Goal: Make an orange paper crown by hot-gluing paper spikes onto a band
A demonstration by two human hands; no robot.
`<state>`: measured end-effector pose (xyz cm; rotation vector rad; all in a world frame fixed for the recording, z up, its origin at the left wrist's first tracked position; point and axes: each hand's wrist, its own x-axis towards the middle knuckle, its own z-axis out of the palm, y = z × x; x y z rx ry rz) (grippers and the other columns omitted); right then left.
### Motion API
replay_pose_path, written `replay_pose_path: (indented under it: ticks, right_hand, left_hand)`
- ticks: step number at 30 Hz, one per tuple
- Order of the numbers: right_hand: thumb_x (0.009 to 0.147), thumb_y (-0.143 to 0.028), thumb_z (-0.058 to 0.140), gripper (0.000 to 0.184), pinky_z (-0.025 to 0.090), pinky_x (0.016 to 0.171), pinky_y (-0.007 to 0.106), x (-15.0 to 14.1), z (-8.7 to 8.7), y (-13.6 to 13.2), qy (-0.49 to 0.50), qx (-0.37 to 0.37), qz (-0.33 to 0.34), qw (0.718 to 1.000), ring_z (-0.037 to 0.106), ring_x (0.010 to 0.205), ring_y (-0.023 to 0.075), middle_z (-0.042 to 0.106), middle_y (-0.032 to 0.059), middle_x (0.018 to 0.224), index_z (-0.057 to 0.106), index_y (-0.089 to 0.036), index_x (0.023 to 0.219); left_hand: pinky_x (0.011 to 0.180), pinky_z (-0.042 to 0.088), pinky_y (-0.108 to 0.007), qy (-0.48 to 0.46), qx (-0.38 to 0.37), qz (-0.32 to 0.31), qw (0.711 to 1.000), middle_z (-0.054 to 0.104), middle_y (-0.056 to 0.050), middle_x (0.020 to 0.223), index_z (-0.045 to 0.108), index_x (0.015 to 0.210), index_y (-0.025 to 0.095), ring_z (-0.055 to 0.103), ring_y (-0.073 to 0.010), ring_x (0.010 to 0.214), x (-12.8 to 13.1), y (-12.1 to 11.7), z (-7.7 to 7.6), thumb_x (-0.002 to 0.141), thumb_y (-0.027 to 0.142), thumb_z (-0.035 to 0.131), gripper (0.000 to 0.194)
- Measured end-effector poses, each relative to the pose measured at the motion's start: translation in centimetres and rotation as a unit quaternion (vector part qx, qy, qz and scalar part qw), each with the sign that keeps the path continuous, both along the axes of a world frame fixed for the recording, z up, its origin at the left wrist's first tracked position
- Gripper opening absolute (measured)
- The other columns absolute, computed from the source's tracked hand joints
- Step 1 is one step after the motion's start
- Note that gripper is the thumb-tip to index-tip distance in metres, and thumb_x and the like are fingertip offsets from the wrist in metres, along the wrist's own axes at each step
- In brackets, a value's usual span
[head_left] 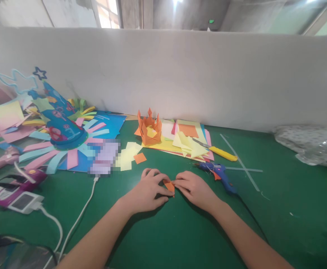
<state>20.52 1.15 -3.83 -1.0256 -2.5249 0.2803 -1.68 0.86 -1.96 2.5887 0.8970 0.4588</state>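
A small piece of folded orange paper (169,186) lies at the middle of the green table (163,239), between my two hands. My left hand (152,189) pinches its left side, thumb and fingers closed on it. From the other side, the fingertips of my right hand (195,189) press together on the paper's right edge. Just beyond my left hand rests an orange paper square (140,158) beside several pale yellow sheets (126,160). Farther back stands an orange folded-paper crown (150,129) on stacked coloured paper.
A blue glue gun (221,175) and a yellow utility knife (222,152) lie right of my hands. Left are a decorated blue cone hat (64,119), a phone-like blurred item (105,157), a white cable (86,205) and a power bank (26,201). A white partition (163,74) borders the back.
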Motion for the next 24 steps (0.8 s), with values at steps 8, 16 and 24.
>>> replay_pose_path:
  ticks: [8,16,24]
  right_hand:
    - [0.091,-0.020,0.040,0.029,0.043,0.069,0.031,0.3,0.4,0.1,-0.023,-0.008,0.015,1.000,0.054,0.079,0.0173,0.064,0.0078,0.084,0.068,-0.019,0.089]
    - [0.089,-0.017,0.042,0.027,0.044,0.068,0.031,0.6,0.6,-0.2,-0.027,-0.010,0.019,0.999,0.055,0.077,0.0177,0.065,0.0082,0.082,0.068,-0.019,0.083]
    - [0.088,-0.021,0.046,0.018,0.045,0.079,0.034,0.3,1.2,-0.3,0.082,-0.038,-0.006,0.996,0.058,0.087,0.0188,0.067,0.0065,0.090,0.063,-0.021,0.092]
  left_hand:
    - [0.094,0.025,-0.043,0.007,0.001,0.005,1.000,0.055,0.002,0.114,0.068,0.096,0.038,0.040,-0.0216,0.104,-0.1,0.0,-0.2,0.084,0.034,0.052,0.021]
    - [0.096,0.021,-0.046,0.004,0.004,0.009,1.000,0.056,0.002,0.112,0.069,0.095,0.039,0.040,-0.0218,0.104,0.0,-0.1,-0.3,0.084,0.034,0.052,0.020]
    - [0.097,0.023,-0.046,0.004,0.033,-0.015,0.999,0.056,-0.003,0.108,0.065,0.102,0.034,0.044,-0.0208,0.104,0.2,0.0,-0.2,0.087,0.031,0.047,0.023]
